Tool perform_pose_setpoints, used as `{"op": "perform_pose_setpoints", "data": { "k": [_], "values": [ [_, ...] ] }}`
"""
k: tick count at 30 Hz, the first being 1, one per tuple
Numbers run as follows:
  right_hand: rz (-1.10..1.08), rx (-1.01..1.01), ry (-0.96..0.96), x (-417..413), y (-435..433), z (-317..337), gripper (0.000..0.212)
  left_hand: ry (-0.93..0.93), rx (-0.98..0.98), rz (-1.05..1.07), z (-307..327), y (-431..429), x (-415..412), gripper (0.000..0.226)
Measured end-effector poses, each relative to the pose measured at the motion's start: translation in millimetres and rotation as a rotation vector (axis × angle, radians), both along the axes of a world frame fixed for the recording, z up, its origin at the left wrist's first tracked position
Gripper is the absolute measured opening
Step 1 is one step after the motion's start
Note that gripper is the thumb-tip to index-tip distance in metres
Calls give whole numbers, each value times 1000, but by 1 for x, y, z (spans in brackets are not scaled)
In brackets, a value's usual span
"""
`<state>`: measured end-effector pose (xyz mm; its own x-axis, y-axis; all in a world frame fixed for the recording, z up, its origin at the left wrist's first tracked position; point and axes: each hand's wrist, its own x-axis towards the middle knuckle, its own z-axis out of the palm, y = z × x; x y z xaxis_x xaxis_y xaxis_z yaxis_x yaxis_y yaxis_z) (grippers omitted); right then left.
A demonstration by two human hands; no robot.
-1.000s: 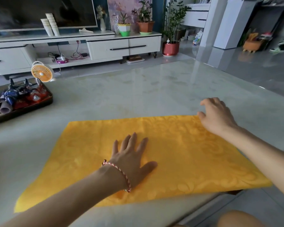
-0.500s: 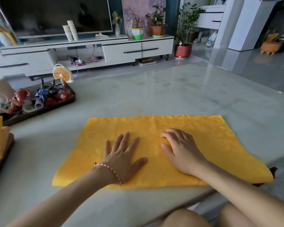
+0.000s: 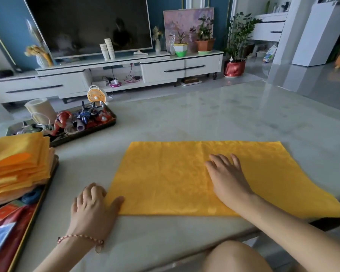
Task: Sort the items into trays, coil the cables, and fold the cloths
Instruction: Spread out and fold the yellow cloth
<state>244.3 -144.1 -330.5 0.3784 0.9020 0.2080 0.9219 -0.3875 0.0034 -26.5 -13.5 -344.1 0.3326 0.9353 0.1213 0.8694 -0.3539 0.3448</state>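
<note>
A yellow cloth lies spread flat on the marble table, with a crease down its middle. My right hand rests palm down on the cloth's centre, fingers straight. My left hand is at the cloth's near left corner, its fingers curled at the edge and the thumb lying on top of the fabric. A stack of folded yellow cloths sits on a tray at the left.
A dark tray at the back left holds red and blue toys and coiled cables. Behind it stand a cream roll and a small orange fan. The cloth's near right corner hangs over the table edge.
My right hand slid from the cloth's far right corner to its centre. My left hand left the centre, went to the near left corner and curled there. The view swung left.
</note>
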Motion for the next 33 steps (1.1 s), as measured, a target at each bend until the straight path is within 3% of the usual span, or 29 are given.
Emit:
{"op": "perform_pose_setpoints", "data": {
  "k": [6,9,10,12,14,15,16,18,20,21,24,29,33],
  "values": [
    [193,29,292,-63,34,15,40,106,-142,55,12,4,4,51],
    [250,-106,271,-88,40,2,52,92,-123,51,17,-4,5,32],
    [241,-151,274,-91,40,-4,56,0,-84,44,19,-6,6,23],
    [231,-172,276,-92,40,-12,59,-308,-56,53,20,-11,10,34],
    [236,-156,276,-91,40,-16,59,-788,-168,181,19,-14,14,27],
    [238,-155,280,-90,40,-17,59,-1069,-282,274,20,-15,18,15],
    [234,-156,287,-90,39,-17,59,-1300,-431,364,22,-19,24,20],
    [228,-138,314,-91,39,-17,58,-1523,-726,429,20,-23,36,20],
    [231,-108,338,-91,36,-15,57,-1578,-960,399,21,-34,52,16],
    [233,-95,353,-91,35,-15,56,-1585,-983,406,20,-41,60,22],
    [230,-37,395,-91,32,-9,53,-1434,-621,518,20,-55,80,28],
    [155,178,280,-88,18,-5,42,-1446,-546,676,27,-64,93,21],
    [81,-91,354,-76,11,-10,55,-1490,-777,715,25,-49,101,36]
  ]
}}
